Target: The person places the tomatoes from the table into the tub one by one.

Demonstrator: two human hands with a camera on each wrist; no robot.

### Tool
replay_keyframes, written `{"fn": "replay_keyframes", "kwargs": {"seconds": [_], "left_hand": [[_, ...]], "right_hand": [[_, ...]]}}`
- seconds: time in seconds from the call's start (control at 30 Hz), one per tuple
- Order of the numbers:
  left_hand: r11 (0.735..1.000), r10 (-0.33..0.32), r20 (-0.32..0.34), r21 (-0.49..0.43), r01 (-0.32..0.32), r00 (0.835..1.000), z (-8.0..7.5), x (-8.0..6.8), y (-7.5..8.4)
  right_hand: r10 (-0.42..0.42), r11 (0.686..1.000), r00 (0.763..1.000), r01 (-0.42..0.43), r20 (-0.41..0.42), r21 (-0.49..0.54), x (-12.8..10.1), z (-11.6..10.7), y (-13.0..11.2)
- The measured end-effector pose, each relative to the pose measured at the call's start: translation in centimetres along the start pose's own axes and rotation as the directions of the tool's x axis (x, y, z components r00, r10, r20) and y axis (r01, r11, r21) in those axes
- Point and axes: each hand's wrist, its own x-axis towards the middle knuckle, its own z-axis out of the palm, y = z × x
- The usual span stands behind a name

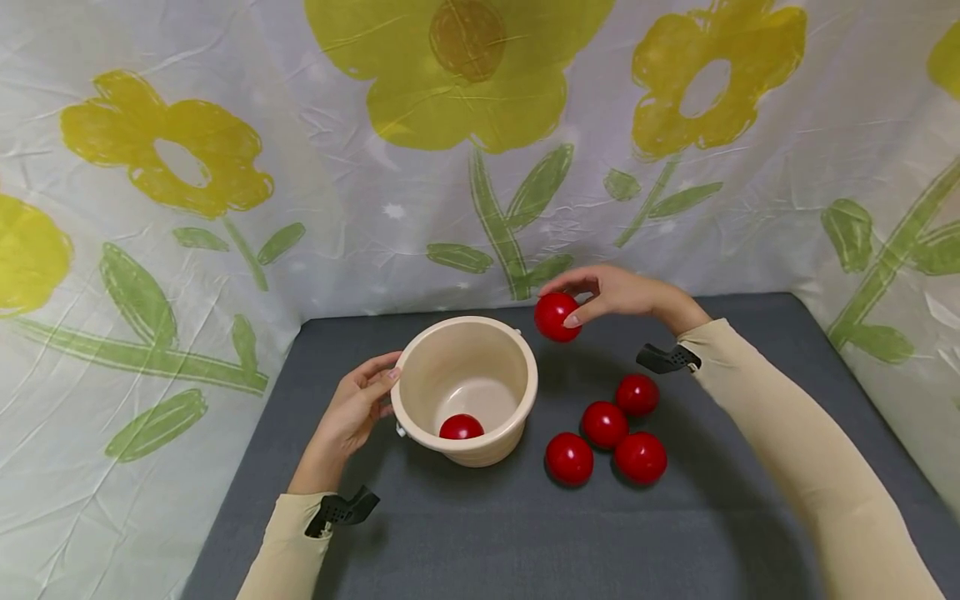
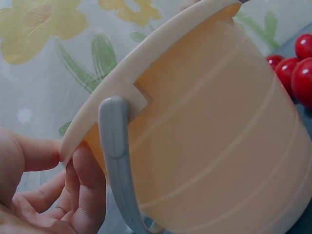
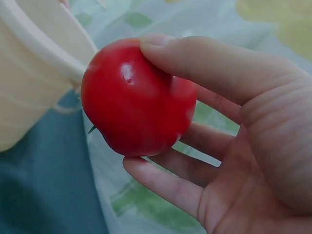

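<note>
My right hand (image 1: 564, 307) pinches a red tomato (image 1: 555, 318) in the air, just beyond the right rim of a cream bucket (image 1: 491, 454). In the right wrist view the tomato (image 3: 136, 97) sits between thumb and fingers (image 3: 195, 58), with the bucket (image 3: 34, 73) close on its left. My left hand (image 1: 388, 392) grips the bucket's left side. The left wrist view shows its fingers (image 2: 83, 185) curled under the rim (image 2: 146, 48), beside a grey handle (image 2: 117, 161). Another tomato (image 1: 461, 427) lies inside the bucket.
Several red tomatoes (image 1: 606, 425) lie clustered on the grey table (image 1: 487, 542) right of the bucket, and they also show in the left wrist view (image 2: 297, 68). A crinkled flower-print cloth (image 1: 225, 208) walls the table at the back and on both sides.
</note>
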Motion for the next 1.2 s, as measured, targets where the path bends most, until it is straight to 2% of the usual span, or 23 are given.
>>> {"fn": "replay_keyframes", "kwargs": {"seconds": [0.23, 0.47, 0.93, 1.2], "left_hand": [[1.0, 0.001, 0.005, -0.013, -0.001, 1.0, 0.0, -0.1, 0.1], [1.0, 0.003, 0.005, -0.01, -0.003, 1.0, -0.1, -0.2, 0.1], [1.0, -0.003, 0.006, -0.012, 0.003, 1.0, 0.0, -0.2, 0.2], [1.0, -0.004, 0.01, 0.01, 0.004, 1.0, 0.0, -0.2, 0.0]], "right_hand": [[-0.051, 0.997, 0.997, 0.054, 0.052, -0.051, 2.0, 0.7, -2.0], [-0.067, 0.994, 0.99, 0.077, 0.122, -0.074, 4.4, 2.2, -3.9], [-0.227, 0.971, 0.938, 0.24, 0.263, -0.019, 9.8, 6.0, -5.7], [-0.236, 0.97, 0.925, 0.24, 0.297, 0.023, 11.8, 8.0, -5.8]]}}
